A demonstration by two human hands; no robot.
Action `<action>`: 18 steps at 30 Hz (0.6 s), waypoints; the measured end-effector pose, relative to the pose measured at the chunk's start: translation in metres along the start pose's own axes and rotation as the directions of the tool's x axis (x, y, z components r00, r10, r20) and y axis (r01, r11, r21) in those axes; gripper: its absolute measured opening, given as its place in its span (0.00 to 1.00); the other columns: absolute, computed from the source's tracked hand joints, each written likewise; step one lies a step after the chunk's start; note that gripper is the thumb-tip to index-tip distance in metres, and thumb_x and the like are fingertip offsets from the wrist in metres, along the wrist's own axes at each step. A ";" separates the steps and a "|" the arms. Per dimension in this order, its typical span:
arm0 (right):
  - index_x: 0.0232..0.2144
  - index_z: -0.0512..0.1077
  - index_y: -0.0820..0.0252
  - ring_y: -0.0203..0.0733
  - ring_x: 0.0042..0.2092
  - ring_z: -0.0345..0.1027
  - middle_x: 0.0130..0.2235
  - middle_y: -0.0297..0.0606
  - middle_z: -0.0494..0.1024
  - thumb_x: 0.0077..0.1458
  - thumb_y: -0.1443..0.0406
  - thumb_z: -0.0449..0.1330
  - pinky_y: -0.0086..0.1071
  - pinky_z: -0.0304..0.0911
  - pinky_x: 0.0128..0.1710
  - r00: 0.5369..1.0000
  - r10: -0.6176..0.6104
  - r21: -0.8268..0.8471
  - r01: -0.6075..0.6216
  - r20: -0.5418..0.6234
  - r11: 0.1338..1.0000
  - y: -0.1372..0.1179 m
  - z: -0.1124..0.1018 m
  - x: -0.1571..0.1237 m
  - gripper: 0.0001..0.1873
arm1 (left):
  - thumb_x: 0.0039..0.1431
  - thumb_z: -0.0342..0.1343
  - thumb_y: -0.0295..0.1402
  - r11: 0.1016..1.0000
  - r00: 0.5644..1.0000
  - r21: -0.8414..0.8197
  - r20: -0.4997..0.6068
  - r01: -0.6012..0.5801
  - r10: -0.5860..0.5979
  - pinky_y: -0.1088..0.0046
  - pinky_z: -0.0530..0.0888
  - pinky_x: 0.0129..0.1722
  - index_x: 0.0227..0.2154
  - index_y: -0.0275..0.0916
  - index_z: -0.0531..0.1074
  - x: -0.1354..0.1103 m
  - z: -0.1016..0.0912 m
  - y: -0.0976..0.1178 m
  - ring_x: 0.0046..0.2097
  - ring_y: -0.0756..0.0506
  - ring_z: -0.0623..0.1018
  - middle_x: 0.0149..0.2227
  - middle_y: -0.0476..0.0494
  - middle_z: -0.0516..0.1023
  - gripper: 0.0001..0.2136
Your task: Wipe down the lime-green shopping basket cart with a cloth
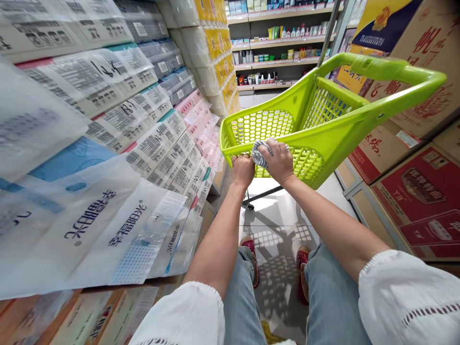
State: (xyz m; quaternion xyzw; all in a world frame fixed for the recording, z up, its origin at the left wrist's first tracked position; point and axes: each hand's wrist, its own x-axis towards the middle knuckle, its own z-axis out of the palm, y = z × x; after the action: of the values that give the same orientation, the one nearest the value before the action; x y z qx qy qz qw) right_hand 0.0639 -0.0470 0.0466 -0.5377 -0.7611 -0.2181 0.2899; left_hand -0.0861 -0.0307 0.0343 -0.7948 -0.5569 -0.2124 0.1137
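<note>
A bright green plastic shopping cart (345, 127) with meshed sides stands across the aisle in front of me, its handle to the right. My left hand (243, 170) is closed at the cart's near side, close to its left corner; the fingers seem to grip the side there. Just to its right, my right hand (279, 160) is closed on a grey-and-white striped cloth (259, 154) and presses it against the upper part of the same side. Part of the cloth is hidden under the fingers. The cart's basket looks bare inside.
Packs of tissue paper (140, 115) are stacked high on the left, with yellow-and-white rolls (212, 52) behind. Red and brown cartons (424, 191) line the right. Shelves of bottles (283, 45) stand at the far end. A caster (247, 206) touches the tiled floor.
</note>
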 end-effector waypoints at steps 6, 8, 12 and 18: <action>0.54 0.66 0.44 0.49 0.51 0.59 0.60 0.39 0.66 0.63 0.63 0.46 0.39 0.55 0.42 0.987 -0.046 -0.015 0.048 0.156 0.999 0.003 0.044 -0.036 0.19 | 0.57 0.48 0.25 0.999 0.998 -0.051 0.056 -0.017 0.020 0.62 0.66 0.48 0.40 0.34 0.75 0.006 0.001 -0.003 0.47 0.39 0.74 0.40 0.34 0.77 0.12; 0.52 0.69 0.46 0.48 0.50 0.60 0.58 0.39 0.67 0.64 0.64 0.45 0.38 0.55 0.40 0.973 -0.085 -0.011 0.089 0.216 0.996 0.005 0.050 -0.048 0.19 | 0.59 0.47 0.25 0.998 0.999 -0.053 0.047 -0.018 0.021 0.63 0.67 0.48 0.42 0.35 0.75 0.007 0.001 -0.002 0.46 0.40 0.75 0.41 0.34 0.77 0.14; 0.48 0.71 0.47 0.46 0.48 0.60 0.54 0.38 0.71 0.64 0.65 0.44 0.35 0.55 0.37 0.961 -0.116 -0.014 0.123 0.251 0.992 0.011 0.044 -0.053 0.19 | 0.61 0.45 0.26 1.000 0.999 -0.021 0.032 -0.011 0.012 0.62 0.67 0.46 0.39 0.36 0.76 0.007 0.000 0.001 0.44 0.40 0.75 0.39 0.35 0.78 0.13; 0.55 0.66 0.49 0.49 0.50 0.58 0.56 0.42 0.66 0.63 0.63 0.47 0.39 0.56 0.43 0.997 0.047 -0.006 -0.048 -0.060 0.999 0.013 -0.011 0.007 0.19 | 0.63 0.43 0.30 0.999 1.000 0.052 -0.014 0.017 -0.016 0.66 0.68 0.43 0.35 0.34 0.76 0.007 0.003 0.009 0.42 0.42 0.76 0.37 0.35 0.78 0.15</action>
State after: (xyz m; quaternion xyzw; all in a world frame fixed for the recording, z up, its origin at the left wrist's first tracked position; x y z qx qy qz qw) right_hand 0.0772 -0.0449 0.0600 -0.5499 -0.7384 -0.2297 0.3157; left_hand -0.0754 -0.0266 0.0358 -0.7856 -0.5681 -0.2040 0.1363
